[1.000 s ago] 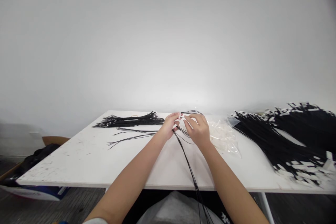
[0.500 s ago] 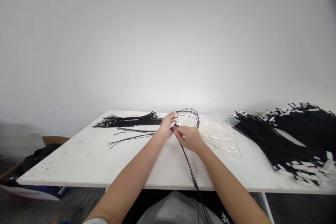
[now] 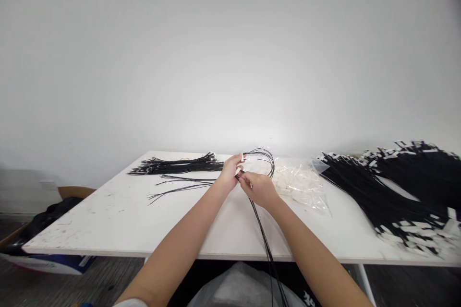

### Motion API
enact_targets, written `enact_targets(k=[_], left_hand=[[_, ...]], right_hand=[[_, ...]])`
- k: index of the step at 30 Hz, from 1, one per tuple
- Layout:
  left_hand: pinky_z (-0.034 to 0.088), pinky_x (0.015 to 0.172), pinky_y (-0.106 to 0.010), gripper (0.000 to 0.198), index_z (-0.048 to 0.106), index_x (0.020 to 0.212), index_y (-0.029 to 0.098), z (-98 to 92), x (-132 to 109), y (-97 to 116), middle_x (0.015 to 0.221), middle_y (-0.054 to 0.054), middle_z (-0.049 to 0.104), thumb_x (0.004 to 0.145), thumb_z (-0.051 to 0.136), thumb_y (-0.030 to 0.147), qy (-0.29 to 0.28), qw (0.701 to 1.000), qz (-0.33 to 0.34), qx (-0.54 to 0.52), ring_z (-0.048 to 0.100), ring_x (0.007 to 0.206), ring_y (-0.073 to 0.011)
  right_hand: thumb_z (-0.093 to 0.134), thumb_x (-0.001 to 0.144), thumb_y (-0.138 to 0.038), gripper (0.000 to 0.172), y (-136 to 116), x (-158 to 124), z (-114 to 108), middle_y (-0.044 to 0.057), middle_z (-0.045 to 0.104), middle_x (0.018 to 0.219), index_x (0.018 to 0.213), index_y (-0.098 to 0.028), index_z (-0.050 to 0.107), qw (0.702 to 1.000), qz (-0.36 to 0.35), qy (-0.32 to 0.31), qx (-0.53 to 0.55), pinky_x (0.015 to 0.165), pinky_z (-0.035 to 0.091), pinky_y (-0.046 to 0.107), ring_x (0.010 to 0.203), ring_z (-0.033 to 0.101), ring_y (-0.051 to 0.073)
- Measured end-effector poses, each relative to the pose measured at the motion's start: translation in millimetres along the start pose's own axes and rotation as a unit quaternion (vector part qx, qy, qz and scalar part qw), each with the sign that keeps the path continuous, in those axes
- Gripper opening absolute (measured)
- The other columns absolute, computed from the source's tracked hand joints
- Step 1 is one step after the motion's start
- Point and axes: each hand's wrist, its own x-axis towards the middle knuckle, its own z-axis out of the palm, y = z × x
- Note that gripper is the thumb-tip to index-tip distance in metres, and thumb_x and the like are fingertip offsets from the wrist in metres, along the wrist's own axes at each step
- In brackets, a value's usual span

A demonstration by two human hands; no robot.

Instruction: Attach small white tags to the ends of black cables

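fine work on black wires [image 3: 267, 248]
left hand [image 3: 229, 173] grips a white piece [image 3: 242, 157], right hand [image 3: 260, 188] pinches wires (tips hidden from here); keeping the loop untangled should help.

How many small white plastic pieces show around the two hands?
2: upper white piece at the left hand, lower white piece beside the right hand. More may be hidden.
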Motion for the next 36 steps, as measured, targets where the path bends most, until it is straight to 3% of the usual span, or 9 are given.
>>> enact_targets(k=[8, 15, 17, 20, 24, 27, 29, 32, 36], left_hand=[[0.020, 0.036, -0.018, 0.027, 0.061, 0.079, 0.013, -0.4, 1, 3, 0.072, 0.001, 0.049, 0.064, 0.068, 0.034, 0.015, 1.000, -0.005, 0.001, 0.032, 0.041, -0.0003], [0.019, 0.034, -0.017, 0.030, 0.062, 0.081, 0.014, -4.1, 5, -1, 0.074, 0.000, 0.050, 0.062, 0.069, 0.036, 0.005, 1.000, 0.003, 0.019, 0.033, 0.041, -0.0003], [0.018, 0.034, -0.016, 0.028, 0.062, 0.079, 0.014, -4.4, 6, -1, 0.074, 0.000, 0.050, 0.062, 0.069, 0.036, 0.009, 1.000, 0.007, 0.016, 0.033, 0.041, 0.0001], [0.017, 0.034, -0.016, 0.026, 0.061, 0.078, 0.014, -4.6, 6, 1, 0.075, 0.000, 0.051, 0.063, 0.069, 0.034, 0.021, 1.000, 0.003, 0.004, 0.034, 0.041, 0.0002], [0.019, 0.034, -0.015, 0.025, 0.060, 0.080, 0.014, -4.6, 4, 5, 0.075, 0.000, 0.051, 0.066, 0.067, 0.034, 0.033, 0.999, -0.011, -0.006, 0.034, 0.041, 0.0002], [0.021, 0.034, -0.015, 0.025, 0.060, 0.081, 0.014, -4.3, 2, 8, 0.073, 0.001, 0.050, 0.067, 0.066, 0.034, 0.029, 0.999, -0.026, -0.011, 0.032, 0.039, 0.0006], [0.021, 0.034, -0.015, 0.024, 0.060, 0.082, 0.015, -4.5, 2, 8, 0.072, 0.001, 0.051, 0.068, 0.065, 0.033, 0.025, 0.999, -0.030, -0.013, 0.031, 0.038, 0.0006], [0.021, 0.033, -0.015, 0.023, 0.060, 0.082, 0.015, -6.2, 4, 7, 0.070, 0.001, 0.051, 0.068, 0.065, 0.033, 0.032, 0.999, -0.033, -0.017, 0.031, 0.038, 0.0002], [0.021, 0.033, -0.015, 0.023, 0.061, 0.081, 0.015, -8.6, 7, 6, 0.073, 0.000, 0.053, 0.067, 0.066, 0.033, 0.038, 0.998, -0.038, -0.022, 0.031, 0.038, 0.0002]], right_hand=[[0.038, 0.089, -0.032, 0.022, 3, 4, -8, -0.002, 0.057, 0.062, 0.078, -0.020, 0.053, 0.990, 0.048, -0.045, 0.128, 0.051, 0.030, 0.020, 0.050, 0.046, 0.009], [0.037, 0.087, -0.038, 0.031, 4, 5, -8, -0.004, 0.047, 0.053, 0.062, -0.020, 0.043, 0.972, 0.102, -0.078, 0.197, 0.046, 0.028, 0.021, 0.048, 0.040, 0.009], [0.039, 0.085, -0.042, 0.032, 5, 6, -8, -0.005, 0.046, 0.052, 0.062, -0.020, 0.042, 0.947, 0.139, -0.110, 0.268, 0.043, 0.028, 0.020, 0.045, 0.038, 0.008], [0.047, 0.081, -0.044, 0.024, 3, 7, -15, -0.007, 0.045, 0.050, 0.077, -0.021, 0.047, 0.878, 0.195, -0.179, 0.399, 0.040, 0.028, 0.019, 0.040, 0.036, 0.007], [0.055, 0.076, -0.042, 0.033, 0, 9, -32, -0.011, 0.039, 0.044, 0.101, -0.023, 0.046, 0.805, 0.192, -0.216, 0.518, 0.039, 0.024, 0.018, 0.038, 0.030, 0.006], [0.053, 0.078, -0.041, 0.025, 3, 9, -41, -0.010, 0.036, 0.044, 0.092, -0.021, 0.049, 0.767, 0.179, -0.198, 0.584, 0.039, 0.019, 0.019, 0.037, 0.027, 0.005], [0.048, 0.079, -0.042, 0.022, 8, 8, -43, -0.008, 0.038, 0.049, 0.080, -0.020, 0.047, 0.745, 0.177, -0.164, 0.622, 0.039, 0.023, 0.021, 0.037, 0.029, 0.005], [0.041, 0.079, -0.040, 0.020, 15, 7, -46, -0.003, 0.042, 0.059, 0.076, -0.021, 0.044, 0.731, 0.189, -0.068, 0.652, 0.041, 0.029, 0.025, 0.040, 0.034, 0.008], [0.034, 0.082, -0.037, 0.020, 21, 11, -49, -0.001, 0.045, 0.066, 0.088, -0.023, 0.047, 0.712, 0.233, 0.073, 0.658, 0.043, 0.031, 0.026, 0.046, 0.037, 0.010]])
